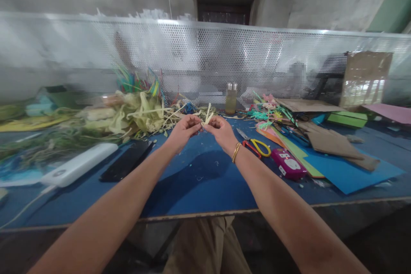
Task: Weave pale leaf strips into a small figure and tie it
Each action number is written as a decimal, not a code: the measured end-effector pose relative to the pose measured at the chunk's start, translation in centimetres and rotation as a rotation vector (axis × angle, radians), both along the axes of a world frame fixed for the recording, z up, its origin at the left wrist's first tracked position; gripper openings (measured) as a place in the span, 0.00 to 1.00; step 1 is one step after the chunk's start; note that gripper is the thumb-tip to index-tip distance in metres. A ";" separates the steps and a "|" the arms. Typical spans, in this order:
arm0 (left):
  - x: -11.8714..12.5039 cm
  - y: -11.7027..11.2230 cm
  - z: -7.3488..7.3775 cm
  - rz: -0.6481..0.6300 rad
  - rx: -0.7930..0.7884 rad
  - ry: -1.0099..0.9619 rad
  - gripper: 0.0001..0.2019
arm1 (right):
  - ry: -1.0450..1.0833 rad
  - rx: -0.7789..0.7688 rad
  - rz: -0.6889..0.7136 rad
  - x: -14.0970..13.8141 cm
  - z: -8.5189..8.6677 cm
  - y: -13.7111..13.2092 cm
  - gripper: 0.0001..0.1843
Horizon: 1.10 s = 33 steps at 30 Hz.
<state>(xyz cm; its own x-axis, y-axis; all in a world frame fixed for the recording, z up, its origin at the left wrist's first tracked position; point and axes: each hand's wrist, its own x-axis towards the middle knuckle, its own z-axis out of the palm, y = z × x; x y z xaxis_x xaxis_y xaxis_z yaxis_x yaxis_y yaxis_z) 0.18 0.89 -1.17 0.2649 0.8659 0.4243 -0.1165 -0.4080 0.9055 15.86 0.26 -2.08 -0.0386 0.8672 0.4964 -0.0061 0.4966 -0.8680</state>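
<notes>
Over the middle of the blue table, my left hand [183, 132] and my right hand [222, 132] meet with fingertips pinched. Between them is a pale yellow corn husk strip [208, 116], one end sticking up. Both hands appear to grip it, though the fingers hide its lower part. A gold bracelet [236, 153] circles my right wrist. Closest to that wrist lie yellow-handled scissors [261, 147] and a red-handled tool [251, 148]. Beyond my left hand rises a heap of pale husks [144, 111].
A glass bottle [230, 100] stands by the perforated metal screen [186, 51]. Left are a black phone [126, 161] and a white device [80, 165] with a cable. A magenta power socket [288, 163], blue paper [349, 171] and cardboard [337, 141] lie right.
</notes>
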 end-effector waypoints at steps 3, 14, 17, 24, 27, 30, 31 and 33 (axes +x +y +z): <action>0.1 -0.1 -0.1 0.044 0.014 0.046 0.13 | 0.125 -0.054 0.080 -0.4 -0.1 -0.2 0.12; 0.2 -0.1 0.0 0.109 0.168 0.139 0.10 | 0.326 -0.136 0.104 -1.1 -0.4 -0.1 0.13; 0.0 0.1 0.0 0.102 0.210 0.146 0.08 | 0.347 -0.152 0.117 -1.1 -0.4 -0.1 0.12; 0.1 0.2 0.1 0.149 0.243 0.162 0.05 | 0.417 -0.255 0.107 -1.1 0.3 -0.6 0.13; 0.2 0.1 0.1 0.155 0.233 0.157 0.05 | 0.437 -0.264 0.098 -1.1 0.3 -0.5 0.11; 0.3 -0.1 0.1 0.152 0.177 0.141 0.07 | 0.428 -0.266 0.098 -1.0 -0.1 -0.2 0.07; 0.3 -0.1 0.0 0.149 0.153 0.131 0.07 | 0.427 -0.271 0.095 -1.0 -0.2 0.0 0.06; 0.3 -0.1 0.0 0.134 0.110 0.112 0.09 | 0.423 -0.284 0.088 -1.0 -0.4 0.1 0.06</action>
